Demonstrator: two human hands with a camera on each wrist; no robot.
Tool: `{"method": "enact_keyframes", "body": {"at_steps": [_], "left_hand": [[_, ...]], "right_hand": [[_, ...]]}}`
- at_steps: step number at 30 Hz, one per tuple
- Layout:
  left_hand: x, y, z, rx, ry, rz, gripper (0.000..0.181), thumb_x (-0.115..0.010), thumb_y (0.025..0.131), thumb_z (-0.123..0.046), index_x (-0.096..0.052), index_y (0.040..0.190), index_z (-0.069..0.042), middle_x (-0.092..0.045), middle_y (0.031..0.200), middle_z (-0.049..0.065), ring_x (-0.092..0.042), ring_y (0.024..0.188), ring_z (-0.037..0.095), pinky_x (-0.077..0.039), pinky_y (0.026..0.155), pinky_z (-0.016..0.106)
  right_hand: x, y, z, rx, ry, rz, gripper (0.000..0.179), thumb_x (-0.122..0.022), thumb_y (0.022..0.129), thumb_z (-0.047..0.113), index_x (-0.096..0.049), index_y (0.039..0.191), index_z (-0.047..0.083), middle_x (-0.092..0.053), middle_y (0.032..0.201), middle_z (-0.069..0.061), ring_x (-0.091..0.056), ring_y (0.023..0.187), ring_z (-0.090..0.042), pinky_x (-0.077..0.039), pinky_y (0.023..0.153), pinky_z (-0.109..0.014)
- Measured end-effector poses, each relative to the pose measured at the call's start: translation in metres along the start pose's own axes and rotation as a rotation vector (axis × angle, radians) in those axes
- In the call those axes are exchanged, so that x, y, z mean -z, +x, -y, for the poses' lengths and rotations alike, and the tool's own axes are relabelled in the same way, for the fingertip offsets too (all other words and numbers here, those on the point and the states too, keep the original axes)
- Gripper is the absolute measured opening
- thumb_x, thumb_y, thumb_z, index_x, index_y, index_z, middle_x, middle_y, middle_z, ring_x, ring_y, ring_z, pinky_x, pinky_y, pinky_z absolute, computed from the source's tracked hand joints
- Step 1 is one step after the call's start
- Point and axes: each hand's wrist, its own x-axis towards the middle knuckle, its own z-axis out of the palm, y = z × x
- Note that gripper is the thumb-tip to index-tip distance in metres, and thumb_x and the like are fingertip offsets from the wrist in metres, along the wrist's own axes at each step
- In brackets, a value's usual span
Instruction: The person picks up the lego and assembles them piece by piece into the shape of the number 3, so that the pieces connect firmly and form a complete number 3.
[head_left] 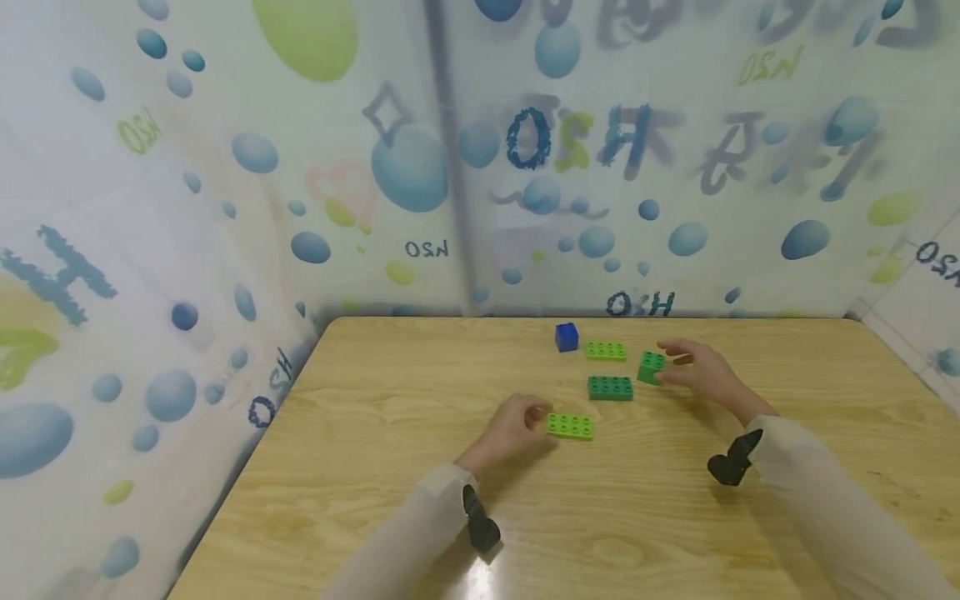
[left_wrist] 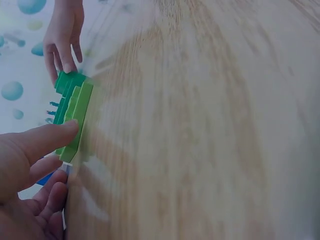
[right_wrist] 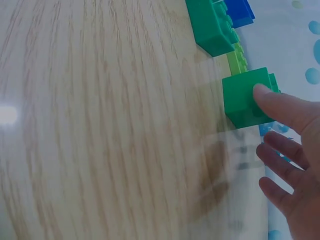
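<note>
My left hand [head_left: 517,429] is at the left end of the nearest lime-green building brick [head_left: 570,426], thumb and fingers loosely bent and apart. In the left wrist view its thumb overlaps the lime brick [left_wrist: 77,120]; whether it touches is unclear. My right hand [head_left: 701,371] is beside a small green brick [head_left: 651,367], with the fingers spread. The right wrist view shows the thumb tip against the green brick [right_wrist: 247,97], the other fingers away from it. A longer green brick [head_left: 610,388] lies between the hands.
Behind lie another lime brick [head_left: 605,352] and a small blue brick [head_left: 567,337], near the back edge of the wooden table [head_left: 420,367]. A wall covering [head_left: 510,250] with blue and green drops stands right behind the table. Black wrist devices [head_left: 731,462] sit on both sleeves.
</note>
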Motion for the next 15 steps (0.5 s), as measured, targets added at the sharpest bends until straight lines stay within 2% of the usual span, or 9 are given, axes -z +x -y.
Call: {"method": "enact_keyframes", "body": {"at_steps": [7,11,15], "left_hand": [[-0.0012,-0.0015,-0.0064,0.01,-0.011,-0.032,0.039,-0.078,0.074,-0.014,-0.066,0.111,-0.009,-0.056,0.099,0.002,-0.05,0.087,0.014,-0.042,0.075,0.027],[-0.0018,-0.0021,-0.0064,0.024,-0.005,-0.044,0.037,-0.078,0.075,-0.015,-0.067,0.11,-0.009,-0.056,0.097,-0.001,-0.049,0.084,0.012,-0.042,0.073,0.025],[-0.0025,-0.0024,-0.0049,0.03,0.003,-0.063,0.037,-0.078,0.075,-0.017,-0.067,0.109,-0.01,-0.056,0.096,-0.002,-0.048,0.082,0.01,-0.042,0.072,0.025]], "right_hand": [[-0.0049,0.0025,0.0002,-0.017,0.01,-0.001,0.054,-0.066,0.087,0.016,-0.045,0.13,-0.01,-0.052,0.12,-0.03,-0.054,0.103,-0.042,-0.045,0.084,-0.051],[-0.0059,0.002,0.0021,-0.026,0.001,-0.012,0.053,-0.066,0.088,0.018,-0.046,0.129,-0.009,-0.055,0.115,-0.028,-0.056,0.1,-0.039,-0.046,0.083,-0.05],[-0.0036,0.0002,0.0068,0.002,-0.008,-0.022,0.052,-0.065,0.088,0.021,-0.047,0.129,-0.007,-0.056,0.115,-0.027,-0.056,0.1,-0.039,-0.046,0.081,-0.05]]}}
